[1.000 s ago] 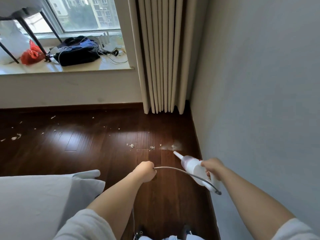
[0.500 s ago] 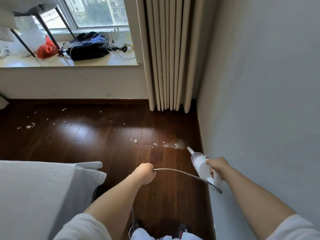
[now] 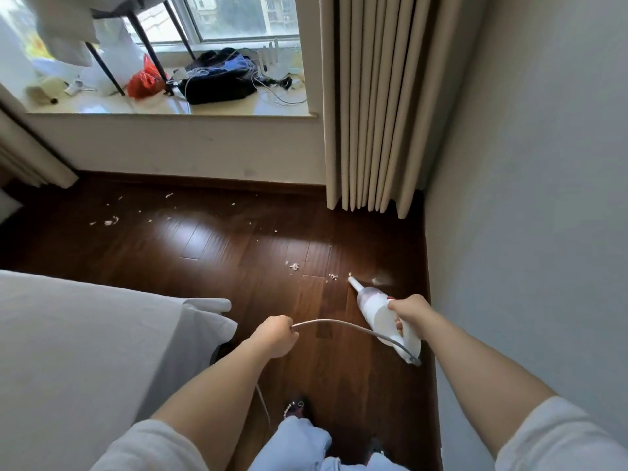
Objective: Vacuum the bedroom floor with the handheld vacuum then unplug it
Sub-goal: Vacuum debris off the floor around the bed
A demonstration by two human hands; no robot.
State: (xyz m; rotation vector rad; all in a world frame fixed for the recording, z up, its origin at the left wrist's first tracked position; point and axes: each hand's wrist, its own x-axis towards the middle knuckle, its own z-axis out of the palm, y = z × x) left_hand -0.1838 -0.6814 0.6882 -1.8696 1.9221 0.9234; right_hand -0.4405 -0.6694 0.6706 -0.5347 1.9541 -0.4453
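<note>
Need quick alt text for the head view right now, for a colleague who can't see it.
The right hand grips a white handheld vacuum, nozzle down among white crumbs on dark wood floor; the left hand holds its cord. More crumbs lie under the window ledge.

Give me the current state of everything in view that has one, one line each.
Vacuum: held, nozzle down at the floor near crumbs.
Cord: held up off the floor.
Right hand: grips the vacuum handle.
Left hand: grips the cord.
Floor: crumbs scattered on it.
Curtain: drawn aside, bunched.
</note>
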